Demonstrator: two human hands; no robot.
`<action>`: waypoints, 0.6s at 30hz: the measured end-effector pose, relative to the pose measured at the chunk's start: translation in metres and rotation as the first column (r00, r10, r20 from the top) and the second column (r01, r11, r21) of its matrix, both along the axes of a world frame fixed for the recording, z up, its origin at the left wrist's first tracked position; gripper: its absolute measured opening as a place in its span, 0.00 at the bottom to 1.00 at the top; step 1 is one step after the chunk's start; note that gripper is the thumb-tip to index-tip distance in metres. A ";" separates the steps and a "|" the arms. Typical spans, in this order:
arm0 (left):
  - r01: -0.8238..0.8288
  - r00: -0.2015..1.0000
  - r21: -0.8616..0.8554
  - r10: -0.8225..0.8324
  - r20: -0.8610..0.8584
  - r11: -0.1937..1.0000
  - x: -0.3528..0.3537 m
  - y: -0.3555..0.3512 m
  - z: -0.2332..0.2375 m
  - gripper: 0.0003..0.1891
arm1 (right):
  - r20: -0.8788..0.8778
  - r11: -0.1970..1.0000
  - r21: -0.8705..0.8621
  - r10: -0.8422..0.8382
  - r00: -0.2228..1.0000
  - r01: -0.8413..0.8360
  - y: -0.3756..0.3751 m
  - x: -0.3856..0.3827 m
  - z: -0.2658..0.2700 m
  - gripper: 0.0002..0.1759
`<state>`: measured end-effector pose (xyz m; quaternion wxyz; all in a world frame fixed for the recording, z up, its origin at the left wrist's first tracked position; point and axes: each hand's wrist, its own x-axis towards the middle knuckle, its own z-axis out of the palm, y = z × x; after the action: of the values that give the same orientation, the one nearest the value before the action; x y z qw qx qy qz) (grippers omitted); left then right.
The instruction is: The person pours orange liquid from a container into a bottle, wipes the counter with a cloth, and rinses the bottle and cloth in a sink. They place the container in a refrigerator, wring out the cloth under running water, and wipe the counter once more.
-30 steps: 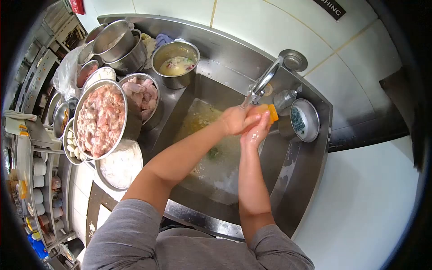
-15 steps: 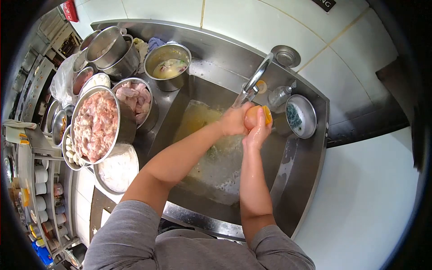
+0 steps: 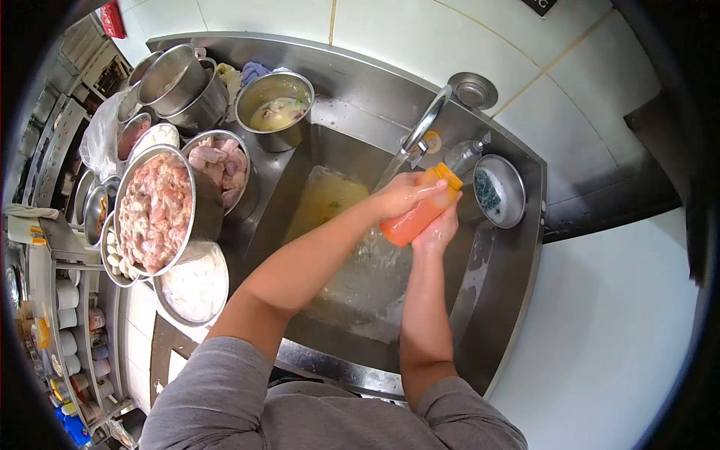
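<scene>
Over the sink (image 3: 352, 289), both hands are wrapped around an orange plastic bottle (image 3: 411, 223). It lies tilted, its yellow-orange neck end (image 3: 448, 177) up and to the right. My left hand (image 3: 405, 193) grips it from above on the left side, thumb near the neck. Beneath and along its right side, my right hand (image 3: 441, 229) holds the body. Both hands look wet. Just beyond my left hand is the faucet (image 3: 431, 116), from which water seems to run into the sink. Cloudy yellowish water with bits covers part of the sink floor.
Left of the sink crowd metal bowls of ground meat (image 3: 156, 210), raw chicken pieces (image 3: 219, 166) and a white substance (image 3: 193, 283). A pot with yellowish liquid (image 3: 276, 116) stands at the back. On the right are a clear bottle (image 3: 463, 156) and a bowl with a green scrubber (image 3: 491, 193).
The bottle has turned in my hands: its orange side now shows and its neck points up and right. My left hand has shifted onto its upper left side, my right hand lower.
</scene>
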<state>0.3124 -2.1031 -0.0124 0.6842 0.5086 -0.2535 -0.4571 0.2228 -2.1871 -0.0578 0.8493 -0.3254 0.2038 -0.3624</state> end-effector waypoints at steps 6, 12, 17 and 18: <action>-0.178 0.873 0.438 -0.064 0.483 0.881 0.006 -0.011 -0.012 0.40 | -0.089 0.973 0.145 -0.168 0.982 0.179 0.020 0.000 -0.017 0.17; -0.360 0.738 -0.061 0.324 0.592 0.931 -0.040 0.054 -0.026 0.35 | -0.220 0.936 0.113 0.350 0.911 -0.332 0.012 0.005 -0.023 0.14; -0.663 0.720 -0.073 0.662 0.207 0.745 -0.050 0.113 -0.072 0.39 | -0.659 0.677 -0.092 0.508 0.554 -0.730 0.017 0.068 0.004 0.14; -0.659 0.750 -0.048 0.660 0.033 0.751 -0.047 0.117 -0.055 0.38 | -0.659 0.578 -0.117 0.563 0.499 -0.808 0.012 0.074 0.012 0.14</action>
<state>0.2650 -1.9863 -0.0675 0.8036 0.5646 -0.0816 -0.1701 0.2966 -2.1752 -0.0455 0.7334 -0.6403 0.2081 0.0939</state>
